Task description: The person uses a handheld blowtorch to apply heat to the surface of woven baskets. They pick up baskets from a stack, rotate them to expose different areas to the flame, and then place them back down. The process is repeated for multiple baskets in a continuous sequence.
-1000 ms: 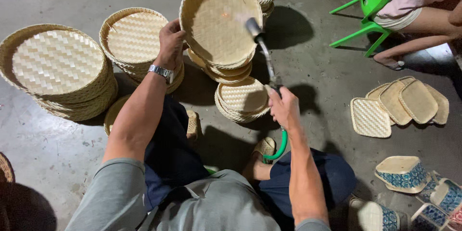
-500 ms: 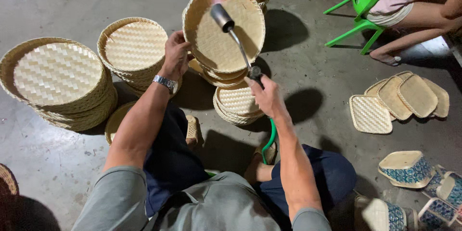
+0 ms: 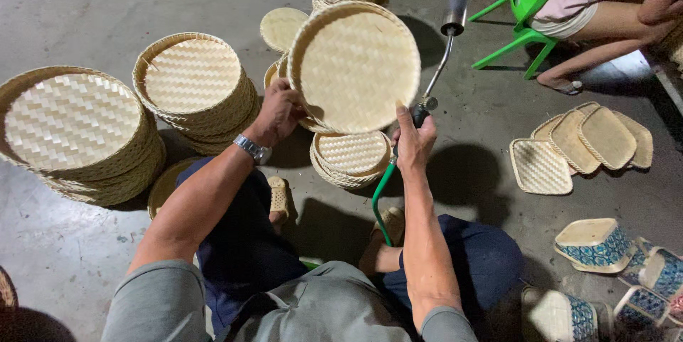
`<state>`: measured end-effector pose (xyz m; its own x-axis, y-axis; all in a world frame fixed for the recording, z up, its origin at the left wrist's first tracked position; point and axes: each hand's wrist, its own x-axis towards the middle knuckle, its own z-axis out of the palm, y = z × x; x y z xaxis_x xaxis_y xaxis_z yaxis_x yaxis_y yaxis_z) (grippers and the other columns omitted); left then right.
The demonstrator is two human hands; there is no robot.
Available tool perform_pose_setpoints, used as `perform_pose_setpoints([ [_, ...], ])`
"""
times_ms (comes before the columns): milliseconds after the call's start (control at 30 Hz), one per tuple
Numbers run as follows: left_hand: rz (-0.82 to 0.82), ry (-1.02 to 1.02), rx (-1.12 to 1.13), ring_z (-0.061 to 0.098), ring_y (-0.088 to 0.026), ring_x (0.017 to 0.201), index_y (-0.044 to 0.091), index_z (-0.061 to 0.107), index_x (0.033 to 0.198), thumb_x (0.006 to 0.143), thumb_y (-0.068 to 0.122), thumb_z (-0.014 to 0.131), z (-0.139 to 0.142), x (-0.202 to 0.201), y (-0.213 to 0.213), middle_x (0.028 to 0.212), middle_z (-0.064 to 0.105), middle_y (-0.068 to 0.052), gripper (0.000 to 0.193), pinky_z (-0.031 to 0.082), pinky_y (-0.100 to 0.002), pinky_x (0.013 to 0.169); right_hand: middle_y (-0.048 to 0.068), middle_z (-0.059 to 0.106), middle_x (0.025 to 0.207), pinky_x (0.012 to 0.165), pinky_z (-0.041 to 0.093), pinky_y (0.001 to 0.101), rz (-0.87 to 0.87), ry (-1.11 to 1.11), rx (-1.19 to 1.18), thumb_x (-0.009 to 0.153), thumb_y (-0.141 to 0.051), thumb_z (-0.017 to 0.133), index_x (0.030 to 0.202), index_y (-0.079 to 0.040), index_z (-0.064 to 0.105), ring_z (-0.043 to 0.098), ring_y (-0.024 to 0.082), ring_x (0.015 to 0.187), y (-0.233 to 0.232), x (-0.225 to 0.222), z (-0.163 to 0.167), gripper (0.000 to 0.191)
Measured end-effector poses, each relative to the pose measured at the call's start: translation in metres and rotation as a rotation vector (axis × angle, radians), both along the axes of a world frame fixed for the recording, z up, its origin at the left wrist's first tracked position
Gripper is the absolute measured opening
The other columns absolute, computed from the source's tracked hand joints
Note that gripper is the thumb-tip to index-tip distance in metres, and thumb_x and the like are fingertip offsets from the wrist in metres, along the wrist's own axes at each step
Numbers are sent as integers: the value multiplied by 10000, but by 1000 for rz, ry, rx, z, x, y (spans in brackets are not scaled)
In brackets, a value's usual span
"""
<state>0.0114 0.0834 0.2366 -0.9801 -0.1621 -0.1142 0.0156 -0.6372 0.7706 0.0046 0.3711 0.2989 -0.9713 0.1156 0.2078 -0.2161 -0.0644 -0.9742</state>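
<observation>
Since half a second ago, the torch [image 3: 442,64] has been swung away to 3 o'clock of the round tray [image 3: 354,66]. Tray's rim is clamped by left hand [image 3: 279,111]; torch handle is gripped by right hand [image 3: 413,144].

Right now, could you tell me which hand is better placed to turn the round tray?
Left. The left hand already grips the rim of the round tray, tilted up, while the right hand is full with the torch.
</observation>
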Motion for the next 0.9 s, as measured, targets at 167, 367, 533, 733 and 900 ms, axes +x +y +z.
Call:
perform_pose_setpoints([
  [167,-123,46,-222,589,-261,934,62,443,1301,951,36,548,2,2,-5,1101,516,-135,367,641,-476,763,-17,573,697,405,441,252,38,-75,17,864,-209,803,940,-60,542,527,77,497,24,-8,-5,309],
  [367,-82,157,-703,528,-314,1352,190,344,1593,992,405,614,8,-10,-34,1519,442,-234,694,584,-471,968,-12,581,649,453,406,261,186,-91,367,866,-224,794,824,-57,640,507,78,496,73,-14,-6,231],
  [533,-277,88,-684,576,-237,1321,165,375,1580,925,512,638,-21,-32,-23,1435,617,-133,787,468,-371,1097,-35,578,671,481,382,256,298,-101,449,871,-239,799,824,-45,669,488,63,528,78,-28,-30,238],
  [733,-368,169,-877,575,-267,1325,47,540,1470,995,536,549,-39,-49,-37,1414,626,-154,681,452,-407,1121,-19,615,723,448,416,242,339,-96,358,856,-177,818,912,-46,672,518,65,523,66,-55,-55,204],
  [900,-351,391,-706,527,-277,1376,20,505,1466,1005,501,585,-38,-47,-38,1453,590,-168,671,401,-398,1165,7,638,739,463,427,242,301,-82,401,871,-162,814,953,-22,690,531,74,532,63,-54,-53,204],
])
